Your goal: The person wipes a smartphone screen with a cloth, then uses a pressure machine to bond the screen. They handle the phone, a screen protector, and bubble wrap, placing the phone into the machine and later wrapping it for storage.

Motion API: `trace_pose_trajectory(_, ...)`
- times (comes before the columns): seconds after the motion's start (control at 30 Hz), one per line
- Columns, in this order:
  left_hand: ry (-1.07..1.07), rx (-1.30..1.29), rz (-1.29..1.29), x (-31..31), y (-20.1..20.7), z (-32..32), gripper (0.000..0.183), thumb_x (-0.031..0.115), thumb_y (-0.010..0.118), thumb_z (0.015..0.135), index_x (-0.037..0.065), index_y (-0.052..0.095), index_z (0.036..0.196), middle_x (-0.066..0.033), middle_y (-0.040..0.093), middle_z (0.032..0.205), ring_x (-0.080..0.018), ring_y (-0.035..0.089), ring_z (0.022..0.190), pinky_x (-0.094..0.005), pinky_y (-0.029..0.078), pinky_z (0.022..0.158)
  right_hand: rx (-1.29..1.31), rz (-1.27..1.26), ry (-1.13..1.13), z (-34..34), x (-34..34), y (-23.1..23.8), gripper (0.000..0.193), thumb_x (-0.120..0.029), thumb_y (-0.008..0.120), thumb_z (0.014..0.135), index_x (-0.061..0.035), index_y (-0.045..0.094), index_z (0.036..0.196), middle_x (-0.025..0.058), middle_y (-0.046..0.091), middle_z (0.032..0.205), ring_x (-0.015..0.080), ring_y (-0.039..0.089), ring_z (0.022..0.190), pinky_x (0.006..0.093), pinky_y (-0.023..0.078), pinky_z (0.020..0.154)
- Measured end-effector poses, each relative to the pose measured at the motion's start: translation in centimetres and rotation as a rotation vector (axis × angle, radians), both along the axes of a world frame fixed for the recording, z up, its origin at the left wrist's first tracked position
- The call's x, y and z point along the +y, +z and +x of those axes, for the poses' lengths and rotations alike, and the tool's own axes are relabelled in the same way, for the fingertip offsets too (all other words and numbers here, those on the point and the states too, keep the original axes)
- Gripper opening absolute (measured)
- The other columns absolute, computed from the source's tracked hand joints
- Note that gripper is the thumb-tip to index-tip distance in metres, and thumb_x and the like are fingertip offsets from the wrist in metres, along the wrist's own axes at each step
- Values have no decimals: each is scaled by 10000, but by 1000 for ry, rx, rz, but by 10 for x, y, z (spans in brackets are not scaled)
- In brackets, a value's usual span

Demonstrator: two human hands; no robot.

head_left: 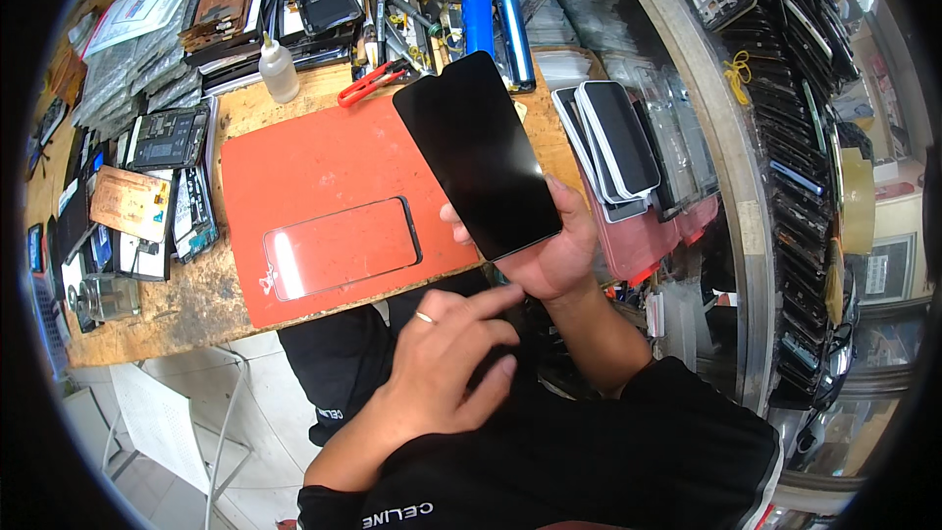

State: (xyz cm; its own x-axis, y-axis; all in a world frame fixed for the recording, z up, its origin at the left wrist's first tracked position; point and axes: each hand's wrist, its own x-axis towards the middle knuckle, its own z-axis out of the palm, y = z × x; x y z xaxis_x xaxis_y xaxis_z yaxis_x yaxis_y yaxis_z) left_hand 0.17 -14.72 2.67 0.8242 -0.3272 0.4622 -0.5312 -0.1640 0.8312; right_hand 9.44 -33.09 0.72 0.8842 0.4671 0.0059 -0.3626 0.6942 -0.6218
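Black phone panel (481, 157), one: slanting above the orange-red mat (294, 157), its lower end resting in the right hand (559, 260), its upper end reaching away from the person. Hands, two. Right: turning its palm upward and half closing around the panel, the thumb lying along the right edge, fingertips showing at the left edge. Left hand (446, 358): hanging below and left of the panel's lower end, half curled, forefinger stretching toward the right palm, gripping nothing visible; whether that fingertip is touching the right hand, one cannot tell. Ring (424, 317), one, encircling a left finger. Mat, one, covering part of the wooden bench (177, 324). Clear pane (343, 248) with dark rim, one, lying on the mat, left of the panel. Red-handled tool (371, 85), one, lying by the mat's far edge. Squeeze bottle (279, 74), one, standing beyond the mat. Blue cylinders (478, 25), two, standing side by side behind the panel. Glass jar (110, 296), one, sitting near the bench's left end. White chair (172, 422), one, standing below the bench.
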Motion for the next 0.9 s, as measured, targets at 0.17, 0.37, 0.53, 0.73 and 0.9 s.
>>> trace_pose_trajectory(0.17, 369, -194, 212, 6, 20, 25, 269, 58, 712, 674, 60, 662, 938, -229, 606, 1484, -261, 580, 880, -358, 465, 852, -18, 155, 61, -5, 2, 4, 706, -482, 331, 1084, 59, 474, 1515, 279, 618, 1421, 392, 638, 1264, 503, 482, 1102)
trace_pose_trajectory(0.37, 453, -305, 353, 4, 26, 51, 226, 78, 671, 665, 72, 643, 889, -195, 615, 1488, -261, 544, 889, -352, 444, 864, 0, 57, -23, -13, 1, 8, 649, -434, 386, 1093, 25, 451, 1547, 188, 584, 1500, 301, 597, 1346, 487, 462, 1141)
trace_pose_trajectory(0.53, 391, -277, 406, -2, 19, 45, 231, 102, 673, 640, 77, 645, 868, -136, 623, 1499, -249, 540, 891, -341, 427, 815, 1, 79, -55, -15, -5, 5, 592, -380, 438, 1085, 26, 480, 1514, 161, 610, 1470, 286, 602, 1340, 472, 459, 1149)
trace_pose_trajectory(0.73, 251, -231, 433, -9, 11, 24, 249, 130, 691, 616, 95, 656, 860, -84, 634, 1487, -235, 528, 914, -334, 421, 762, 28, 57, 36, -11, -10, 1, 639, -435, 377, 1093, 51, 488, 1494, 231, 643, 1402, 330, 652, 1268, 476, 483, 1124)
trace_pose_trajectory(0.9, 35, -146, 153, -9, 16, 15, 256, 76, 708, 604, 94, 652, 853, -90, 689, 1372, -251, 553, 887, -365, 461, 803, 43, -93, 31, -7, -15, 2, 739, -538, 333, 1080, 35, 452, 1531, 349, 603, 1380, 407, 667, 1200, 497, 539, 1029)
